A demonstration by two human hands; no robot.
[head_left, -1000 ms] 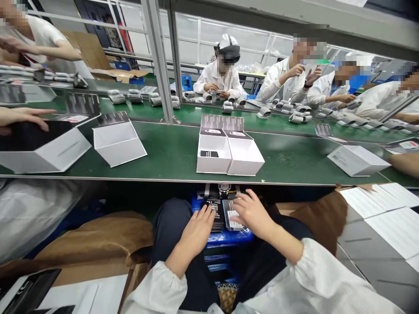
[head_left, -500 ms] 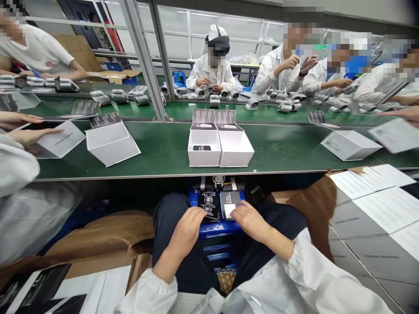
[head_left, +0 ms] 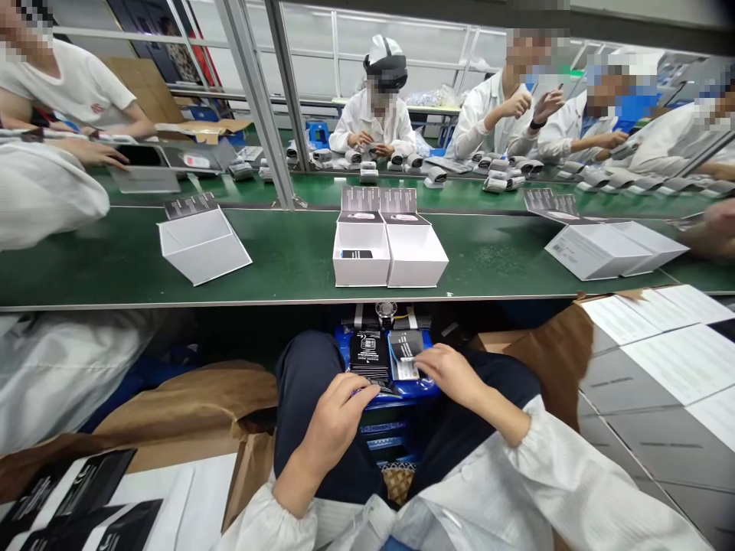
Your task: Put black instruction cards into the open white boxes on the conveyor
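My left hand (head_left: 338, 417) rests low over my lap, its fingers curled on the edge of a thin black leaflet (head_left: 386, 390) at the front rim of a blue bin (head_left: 422, 389). My right hand (head_left: 453, 373) pinches a dark card with a white label (head_left: 403, 354) and tilts it up out of the bin. A stack of black booklets (head_left: 369, 353) stands beside it in the bin. Just above, on the green belt (head_left: 287, 260), stand two open white boxes side by side. The left box (head_left: 361, 264) holds a small black card (head_left: 356, 253); the right box (head_left: 418, 260) shows nothing inside.
Another open white box (head_left: 204, 245) lies on the belt to the left, and more boxes (head_left: 609, 249) to the right. Stacked flat white cartons (head_left: 660, 360) crowd my right side. A brown paper bag (head_left: 189, 405) and black leaflets (head_left: 69, 505) sit at my left. Co-workers sit across and at both ends.
My left hand has drawn back toward my lap with the thin leaflet. My right hand has tipped the labelled card upward. The box at the far left has left the belt.
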